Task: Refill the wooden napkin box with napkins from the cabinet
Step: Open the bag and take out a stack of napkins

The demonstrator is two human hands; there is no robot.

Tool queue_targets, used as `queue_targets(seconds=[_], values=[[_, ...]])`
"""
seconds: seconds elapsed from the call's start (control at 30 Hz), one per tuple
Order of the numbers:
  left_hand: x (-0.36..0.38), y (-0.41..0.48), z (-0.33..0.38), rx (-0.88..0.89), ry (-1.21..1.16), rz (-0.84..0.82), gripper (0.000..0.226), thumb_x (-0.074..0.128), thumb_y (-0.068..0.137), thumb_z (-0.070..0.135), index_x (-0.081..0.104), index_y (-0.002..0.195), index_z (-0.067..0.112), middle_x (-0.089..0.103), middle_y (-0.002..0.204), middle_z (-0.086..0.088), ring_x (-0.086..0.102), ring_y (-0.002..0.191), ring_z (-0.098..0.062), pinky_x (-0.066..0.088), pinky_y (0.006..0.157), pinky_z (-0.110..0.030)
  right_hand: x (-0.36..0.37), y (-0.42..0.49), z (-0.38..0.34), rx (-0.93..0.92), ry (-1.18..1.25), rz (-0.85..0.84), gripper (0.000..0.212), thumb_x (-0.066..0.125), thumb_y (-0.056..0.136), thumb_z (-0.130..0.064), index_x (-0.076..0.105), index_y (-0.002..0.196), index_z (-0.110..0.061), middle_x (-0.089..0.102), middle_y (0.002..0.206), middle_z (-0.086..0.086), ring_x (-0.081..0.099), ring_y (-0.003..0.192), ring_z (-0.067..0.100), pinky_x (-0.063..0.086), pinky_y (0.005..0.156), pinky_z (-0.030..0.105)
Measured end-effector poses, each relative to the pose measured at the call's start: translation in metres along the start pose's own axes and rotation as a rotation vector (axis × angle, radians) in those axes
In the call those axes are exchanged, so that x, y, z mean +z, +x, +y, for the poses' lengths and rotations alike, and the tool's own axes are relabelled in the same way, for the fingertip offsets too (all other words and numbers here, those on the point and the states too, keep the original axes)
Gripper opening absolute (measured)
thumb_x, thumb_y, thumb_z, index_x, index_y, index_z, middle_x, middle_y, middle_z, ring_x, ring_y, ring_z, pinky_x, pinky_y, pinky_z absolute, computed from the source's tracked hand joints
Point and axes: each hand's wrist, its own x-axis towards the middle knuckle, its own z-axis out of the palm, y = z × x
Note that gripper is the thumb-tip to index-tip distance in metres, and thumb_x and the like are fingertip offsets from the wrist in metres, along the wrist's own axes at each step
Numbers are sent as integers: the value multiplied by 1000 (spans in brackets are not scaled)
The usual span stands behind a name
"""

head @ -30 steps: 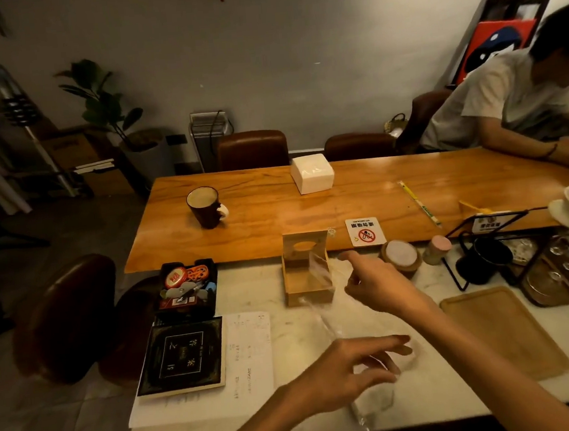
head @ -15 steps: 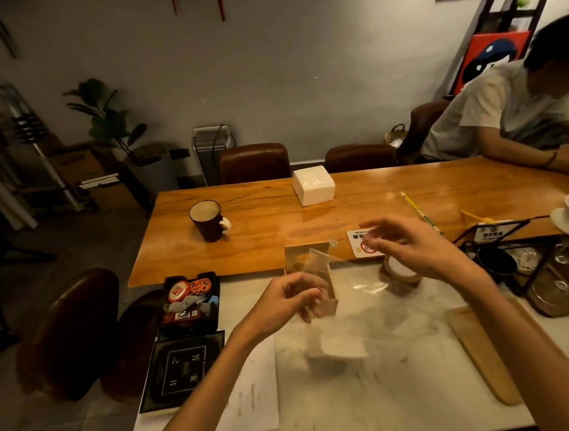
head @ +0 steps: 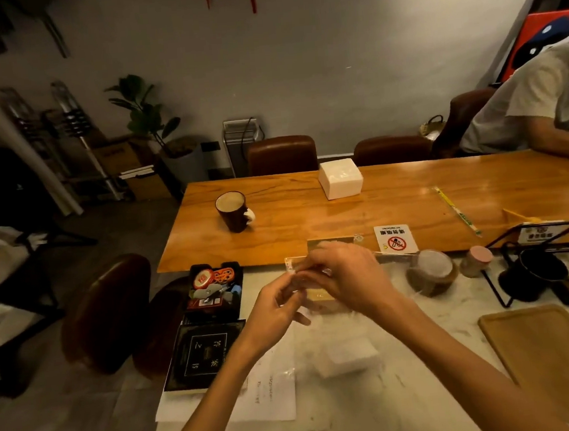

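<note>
At the centre of the frame, just below the near edge of the long wooden table [head: 310, 213], the wooden napkin box [head: 330, 243] stands on the marble counter [head: 412, 393], mostly hidden behind both hands. Only its upper edge and a strip of its lower front show, so how full it is cannot be told.

The left hand [head: 277, 307] and right hand [head: 347, 277] meet in front of the box, fingers pressed together on a clear plastic wrapper [head: 294, 266]. Each appears to pinch its thin edge, though the blur makes the exact hold uncertain. Lower in the frame, a small stack of white napkins [head: 345, 356] lies on the counter, seemingly inside the loose end of that same wrapper.

The step looks like opening or pulling the wrapper away. To do it well, the pinches should sit close together on the seam and pull apart evenly, so the film tears cleanly rather than stretching. Keeping the stack flat on the counter would stop napkins from fanning out or creasing.

A second white napkin block [head: 340, 178] sits further up on the table, with a dark mug [head: 234, 211] at upper left of it. To the right stand a lidded jar [head: 432, 273] and a no-smoking sign [head: 395, 239], close enough to be knocked by a sudden pull. A wooden tray [head: 557, 356] lies at lower right.
</note>
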Motion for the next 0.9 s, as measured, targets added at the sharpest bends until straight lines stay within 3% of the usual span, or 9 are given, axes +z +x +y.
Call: queue_targets(seconds=[0.1,0.2,0.3,0.33,0.43,0.5,0.63,0.77,0.9], values=[[-1,-6,-1,4,-31,-3,33,49,99,4,55,129,18,72,114,-5,70,90,-35,60,72,-51,-11,12,4,48,131,-57,15,65,89,-30,71,101,-22,70,93,-8,60,79,1,53,72,20],[-1,-7,-3,20,-65,32,37,50,99,4,51,133,18,72,113,-7,68,92,-40,58,71,-49,-25,21,16,112,201,143,17,64,89,-28,71,103,-20,70,96,-5,62,84,4,55,73,22],[-1,-4,-4,39,-109,79,35,50,99,5,51,133,16,73,112,-9,68,92,-40,59,68,-44,-32,15,18,128,367,106,35,65,88,-31,62,122,-26,64,113,-8,59,101,5,51,78,16],[-1,-2,-3,39,-127,85,33,49,99,6,52,131,14,72,112,-11,68,92,-41,59,67,-43,-31,7,18,122,347,88,48,67,87,-34,54,132,-27,60,122,-8,53,111,6,46,84,15],[-4,2,-6,39,-151,115,27,48,100,7,57,126,7,71,110,-15,68,88,-39,58,63,-41,-17,-16,33,87,-104,175,70,73,82,-38,42,143,-27,54,136,-4,38,127,17,30,96,26],[-8,2,-11,52,-139,130,23,48,99,7,60,119,4,72,109,-15,69,85,-35,58,61,-40,-14,-21,54,149,-174,193,57,71,84,-33,49,136,-28,61,126,-3,44,123,19,25,93,26],[-16,2,-16,57,-125,115,21,47,99,5,60,115,1,72,110,-15,71,82,-36,58,63,-39,-33,-6,80,176,42,219,19,68,87,-29,68,106,-28,70,102,-9,59,100,10,36,82,20],[-23,7,-17,68,-85,131,20,46,100,3,61,112,0,73,106,-15,70,81,-38,57,67,-37,-38,-4,94,162,-26,59,32,66,88,-25,62,120,-30,65,115,-11,53,112,8,44,94,31],[-36,8,-25,50,-81,222,18,48,98,5,63,108,0,74,99,-16,69,73,-30,57,64,-35,-41,-13,130,360,-34,90,27,63,91,-17,63,115,-29,65,120,-6,55,116,17,47,97,40]])
